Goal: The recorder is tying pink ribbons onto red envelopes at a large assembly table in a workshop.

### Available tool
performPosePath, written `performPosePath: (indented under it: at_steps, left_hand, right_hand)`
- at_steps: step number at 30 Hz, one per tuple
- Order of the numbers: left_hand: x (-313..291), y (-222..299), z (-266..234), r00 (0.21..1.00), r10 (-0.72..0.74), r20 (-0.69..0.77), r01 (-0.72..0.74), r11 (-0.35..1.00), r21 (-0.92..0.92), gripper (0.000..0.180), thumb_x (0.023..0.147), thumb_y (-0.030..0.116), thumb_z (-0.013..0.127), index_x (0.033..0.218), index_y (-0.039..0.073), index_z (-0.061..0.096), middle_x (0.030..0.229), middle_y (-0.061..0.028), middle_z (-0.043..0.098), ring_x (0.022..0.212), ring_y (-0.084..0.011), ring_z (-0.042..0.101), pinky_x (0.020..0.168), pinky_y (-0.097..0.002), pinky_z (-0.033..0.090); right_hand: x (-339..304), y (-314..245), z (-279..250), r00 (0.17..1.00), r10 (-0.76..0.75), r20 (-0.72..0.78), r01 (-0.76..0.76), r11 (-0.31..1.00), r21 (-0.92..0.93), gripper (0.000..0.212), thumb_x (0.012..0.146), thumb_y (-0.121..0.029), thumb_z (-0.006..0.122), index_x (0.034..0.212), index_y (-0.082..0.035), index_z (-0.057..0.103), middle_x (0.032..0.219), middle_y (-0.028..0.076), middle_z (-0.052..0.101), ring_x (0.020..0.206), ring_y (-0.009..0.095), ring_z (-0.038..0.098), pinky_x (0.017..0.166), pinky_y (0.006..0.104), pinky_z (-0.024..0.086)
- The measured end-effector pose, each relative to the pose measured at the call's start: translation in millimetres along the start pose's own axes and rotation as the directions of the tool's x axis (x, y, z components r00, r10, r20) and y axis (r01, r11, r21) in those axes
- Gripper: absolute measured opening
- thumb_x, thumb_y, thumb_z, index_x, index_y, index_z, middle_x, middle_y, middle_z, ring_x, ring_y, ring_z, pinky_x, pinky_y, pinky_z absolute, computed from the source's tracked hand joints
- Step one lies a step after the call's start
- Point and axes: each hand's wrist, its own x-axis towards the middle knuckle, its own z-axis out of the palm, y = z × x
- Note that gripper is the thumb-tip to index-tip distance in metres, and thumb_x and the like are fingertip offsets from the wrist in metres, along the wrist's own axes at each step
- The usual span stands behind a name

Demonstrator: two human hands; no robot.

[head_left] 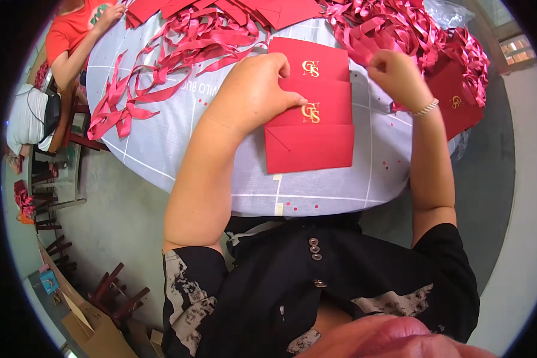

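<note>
In front of me, several flat red paper bags with gold lettering lie overlapped like steps, and the nearest shows a folded end with a slanted crease. My left hand is at their left edge, its thumb laid on a bag's face and its fingers curled by the upper bag, their tips partly hidden. To the right of the bags, my right hand is raised with its fingers closed in a pinch at a red ribbon. The small part inside the pinch is hard to see.
Loose red ribbons spread over the checked grey tablecloth at the left. A large ribbon heap lies at the far right, beside another red bag. More red bags lie at the back. A person sits far left.
</note>
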Motion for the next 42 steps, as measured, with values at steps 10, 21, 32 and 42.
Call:
performPosePath:
  at_steps: [10,21,32,42]
  left_hand:
    - [-0.9,-4.6,2.4,0.997,0.002,0.082,-0.004,1.000,0.030,0.045,0.066,0.026,0.087,0.094,0.000,0.062,0.090,-0.0186,0.067,0.084,-0.0326,0.065,0.076,-0.0384,0.051]
    - [3.9,-6.1,5.3,0.992,-0.021,0.121,0.018,0.999,0.027,0.043,0.068,0.027,0.086,0.091,0.000,0.061,0.084,-0.0172,0.065,0.078,-0.0306,0.063,0.071,-0.0386,0.050]
    - [1.0,-6.9,5.4,0.996,0.059,0.071,-0.064,0.996,0.068,0.046,0.068,0.029,0.086,0.092,-0.001,0.061,0.087,-0.0187,0.065,0.081,-0.0318,0.064,0.073,-0.0388,0.051]
    - [5.2,-6.5,7.3,0.998,0.056,0.038,-0.056,0.998,-0.008,0.042,0.068,0.024,0.086,0.089,-0.001,0.061,0.082,-0.0150,0.065,0.076,-0.0262,0.063,0.071,-0.0359,0.050]
  right_hand:
    - [-41.0,-15.9,-51.0,0.994,0.078,-0.083,0.027,0.546,0.837,0.009,0.103,-0.008,0.049,0.108,-0.001,0.053,0.085,0.004,0.061,0.071,0.011,0.059,0.066,0.0224,0.048]
    - [-29.3,-21.8,-93.0,0.935,-0.125,-0.331,0.304,0.762,0.572,0.021,0.106,-0.009,0.045,0.122,0.001,0.055,0.089,0.004,0.061,0.057,0.001,0.037,0.051,0.0150,0.027]
    - [-39.0,19.1,-59.2,0.972,-0.204,0.119,0.219,0.967,-0.133,0.033,0.086,-0.017,0.071,0.113,0.001,0.064,0.109,0.018,0.066,0.100,0.036,0.064,0.090,0.0380,0.050]
    - [24.1,5.4,12.8,0.965,-0.255,0.056,0.261,0.936,-0.235,0.023,0.087,-0.016,0.069,0.103,-0.001,0.070,0.102,0.016,0.070,0.092,0.032,0.068,0.083,0.0373,0.052]
